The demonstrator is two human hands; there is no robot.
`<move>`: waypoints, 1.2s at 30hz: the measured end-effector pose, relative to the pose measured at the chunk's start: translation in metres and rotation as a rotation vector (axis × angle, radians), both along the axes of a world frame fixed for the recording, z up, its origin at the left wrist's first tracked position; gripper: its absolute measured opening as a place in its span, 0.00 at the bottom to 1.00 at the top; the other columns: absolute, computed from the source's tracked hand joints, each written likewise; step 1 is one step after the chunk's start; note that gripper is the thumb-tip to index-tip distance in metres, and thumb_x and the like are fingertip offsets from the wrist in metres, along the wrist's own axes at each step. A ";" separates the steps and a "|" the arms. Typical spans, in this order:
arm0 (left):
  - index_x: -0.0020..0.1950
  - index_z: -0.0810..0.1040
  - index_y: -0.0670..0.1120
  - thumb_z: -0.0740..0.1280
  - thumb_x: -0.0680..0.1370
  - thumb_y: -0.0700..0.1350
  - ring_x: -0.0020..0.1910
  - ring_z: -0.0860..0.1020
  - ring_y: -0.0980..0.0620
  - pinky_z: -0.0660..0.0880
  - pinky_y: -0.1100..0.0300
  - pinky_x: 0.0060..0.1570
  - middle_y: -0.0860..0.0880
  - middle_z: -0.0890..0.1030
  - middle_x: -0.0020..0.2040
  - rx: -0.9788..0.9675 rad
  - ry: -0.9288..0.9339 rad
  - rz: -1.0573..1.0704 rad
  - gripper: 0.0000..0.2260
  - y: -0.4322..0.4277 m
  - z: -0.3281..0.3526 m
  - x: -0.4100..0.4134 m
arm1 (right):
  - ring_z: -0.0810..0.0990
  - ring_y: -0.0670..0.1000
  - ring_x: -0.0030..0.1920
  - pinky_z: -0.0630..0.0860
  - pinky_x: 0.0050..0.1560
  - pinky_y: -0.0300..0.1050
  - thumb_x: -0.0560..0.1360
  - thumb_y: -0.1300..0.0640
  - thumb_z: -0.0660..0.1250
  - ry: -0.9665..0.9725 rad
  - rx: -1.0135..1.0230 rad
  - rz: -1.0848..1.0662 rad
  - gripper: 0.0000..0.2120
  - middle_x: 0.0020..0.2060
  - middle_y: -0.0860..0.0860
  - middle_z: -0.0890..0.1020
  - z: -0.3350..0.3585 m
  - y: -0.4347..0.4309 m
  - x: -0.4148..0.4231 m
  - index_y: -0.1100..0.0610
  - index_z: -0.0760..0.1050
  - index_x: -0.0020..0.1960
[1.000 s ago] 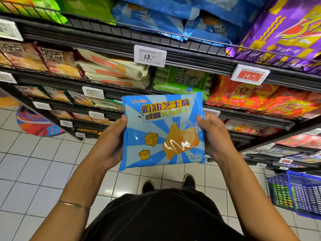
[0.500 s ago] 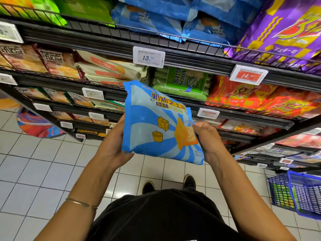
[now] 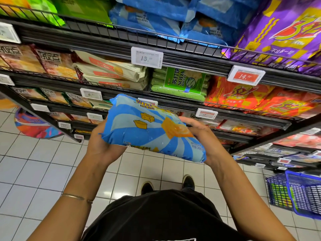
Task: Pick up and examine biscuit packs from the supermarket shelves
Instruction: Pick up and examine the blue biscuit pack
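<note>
A blue and white striped biscuit pack [image 3: 149, 131] with yellow cheese pictures is held in front of the shelves, tipped so its top end leans away from me. My left hand [image 3: 102, 145] grips its lower left corner from underneath. My right hand [image 3: 199, 134] holds the pack's right side, fingers curled behind it. The black wire shelves [image 3: 191, 58] carry more packs: blue ones [image 3: 156, 20] on top, green soda biscuits [image 3: 180, 82] and cream packs [image 3: 112, 70] below.
Purple packs [image 3: 281, 32] and orange-red packs [image 3: 243, 98] fill the right of the shelves. White price tags [image 3: 146, 57] hang on the shelf rails. A blue basket [image 3: 298, 192] stands on the white tiled floor [image 3: 34, 171] at the lower right.
The pack faced me upright one second ago; both hands have tilted it back and turned it, so its front now slopes away and its lower edge points at me.
</note>
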State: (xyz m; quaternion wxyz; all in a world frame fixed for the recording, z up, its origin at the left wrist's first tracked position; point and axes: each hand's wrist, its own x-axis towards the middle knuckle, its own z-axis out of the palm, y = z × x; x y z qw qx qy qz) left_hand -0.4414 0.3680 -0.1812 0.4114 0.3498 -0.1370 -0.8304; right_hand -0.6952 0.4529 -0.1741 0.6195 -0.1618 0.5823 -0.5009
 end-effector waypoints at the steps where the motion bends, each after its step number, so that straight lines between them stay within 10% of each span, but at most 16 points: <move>1: 0.58 0.87 0.45 0.78 0.73 0.49 0.58 0.85 0.44 0.83 0.48 0.56 0.45 0.86 0.58 -0.054 0.044 -0.048 0.16 0.001 0.002 0.001 | 0.88 0.57 0.47 0.85 0.41 0.48 0.80 0.69 0.62 0.004 -0.011 0.005 0.17 0.52 0.59 0.88 -0.001 0.001 -0.001 0.56 0.83 0.61; 4: 0.77 0.72 0.42 0.81 0.68 0.52 0.74 0.72 0.33 0.65 0.32 0.73 0.38 0.74 0.75 -0.117 0.040 -0.111 0.41 0.006 0.003 0.004 | 0.88 0.48 0.40 0.85 0.39 0.44 0.80 0.63 0.61 -0.061 -0.070 -0.028 0.20 0.41 0.50 0.89 -0.002 0.006 -0.002 0.51 0.89 0.43; 7: 0.79 0.70 0.44 0.67 0.81 0.55 0.77 0.68 0.31 0.55 0.25 0.75 0.36 0.69 0.78 -0.089 0.046 -0.130 0.29 0.009 0.001 0.003 | 0.87 0.46 0.35 0.83 0.34 0.40 0.77 0.61 0.64 -0.150 -0.105 -0.100 0.20 0.35 0.47 0.87 0.001 0.007 -0.001 0.48 0.88 0.33; 11: 0.73 0.75 0.46 0.46 0.89 0.52 0.76 0.70 0.34 0.57 0.25 0.75 0.38 0.71 0.77 -0.052 -0.054 -0.129 0.23 0.009 -0.010 0.004 | 0.85 0.49 0.32 0.79 0.28 0.39 0.69 0.57 0.67 -0.229 -0.103 -0.154 0.07 0.37 0.51 0.87 0.004 0.002 0.005 0.55 0.85 0.42; 24: 0.83 0.60 0.46 0.45 0.89 0.53 0.76 0.71 0.36 0.64 0.28 0.73 0.42 0.72 0.78 -0.024 -0.101 -0.124 0.24 0.005 -0.021 -0.003 | 0.69 0.44 0.28 0.69 0.29 0.35 0.75 0.52 0.63 -0.333 -0.071 -0.094 0.11 0.34 0.49 0.78 0.000 -0.007 0.002 0.54 0.80 0.52; 36: 0.68 0.79 0.44 0.47 0.90 0.50 0.77 0.69 0.34 0.59 0.33 0.78 0.36 0.69 0.78 0.049 0.125 -0.065 0.23 0.003 -0.022 -0.001 | 0.85 0.56 0.43 0.85 0.41 0.48 0.79 0.52 0.62 -0.258 -0.011 -0.026 0.11 0.47 0.56 0.85 -0.010 -0.005 0.001 0.53 0.82 0.54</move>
